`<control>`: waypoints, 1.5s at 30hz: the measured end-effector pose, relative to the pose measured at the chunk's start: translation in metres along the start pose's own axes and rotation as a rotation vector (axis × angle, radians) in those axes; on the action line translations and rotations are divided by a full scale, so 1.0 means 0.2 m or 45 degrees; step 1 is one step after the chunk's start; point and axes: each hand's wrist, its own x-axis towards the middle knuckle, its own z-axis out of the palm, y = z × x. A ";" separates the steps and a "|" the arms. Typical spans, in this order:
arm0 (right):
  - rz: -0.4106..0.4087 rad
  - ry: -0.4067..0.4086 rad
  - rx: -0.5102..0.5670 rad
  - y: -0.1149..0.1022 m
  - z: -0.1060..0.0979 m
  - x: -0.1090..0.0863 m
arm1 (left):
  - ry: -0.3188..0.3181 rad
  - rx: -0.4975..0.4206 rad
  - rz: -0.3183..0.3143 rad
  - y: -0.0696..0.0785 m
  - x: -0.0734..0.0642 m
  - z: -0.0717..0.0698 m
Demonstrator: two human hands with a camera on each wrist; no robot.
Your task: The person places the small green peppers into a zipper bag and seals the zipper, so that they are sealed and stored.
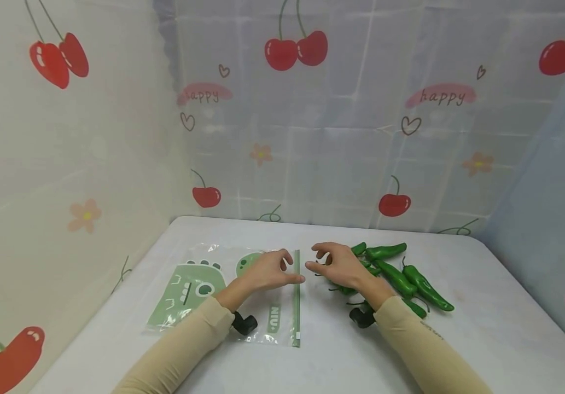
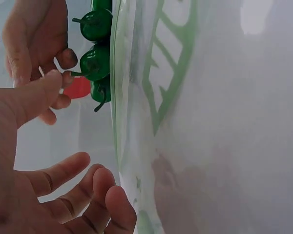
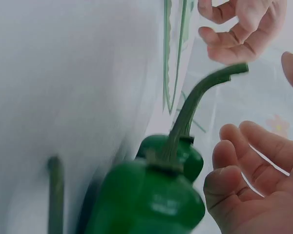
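Observation:
A clear zip bag (image 1: 202, 293) with a green cartoon print lies flat on the table's left half, its green zip edge (image 1: 297, 306) toward the middle. Above the bag, near that edge, hovers my left hand (image 1: 266, 271), fingers bent and holding nothing. My right hand (image 1: 339, 266) hovers facing it, just left of a pile of green peppers (image 1: 395, 277), its fingers loosely bent around nothing. In the right wrist view a pepper (image 3: 146, 200) with a curved stem is close beside the right hand (image 3: 263, 190). Part of the pile is hidden behind the right forearm.
A white cloth covers the table (image 1: 479, 339). Curtains (image 1: 336, 158) printed with cherries, hearts and flowers stand at the back and both sides. Black wrist devices (image 1: 245, 324) sit under both wrists.

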 end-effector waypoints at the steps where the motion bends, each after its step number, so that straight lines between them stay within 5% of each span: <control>1: -0.002 -0.002 0.004 0.00 0.01 0.00 | 0.004 0.001 -0.005 0.00 0.00 0.01; 16: -0.029 0.022 0.001 -0.05 0.08 0.04 | -0.009 -0.019 0.000 -0.01 -0.01 0.06; 45: 0.064 0.013 -0.013 -0.06 0.14 0.05 | -0.032 0.176 -0.087 0.04 0.00 0.12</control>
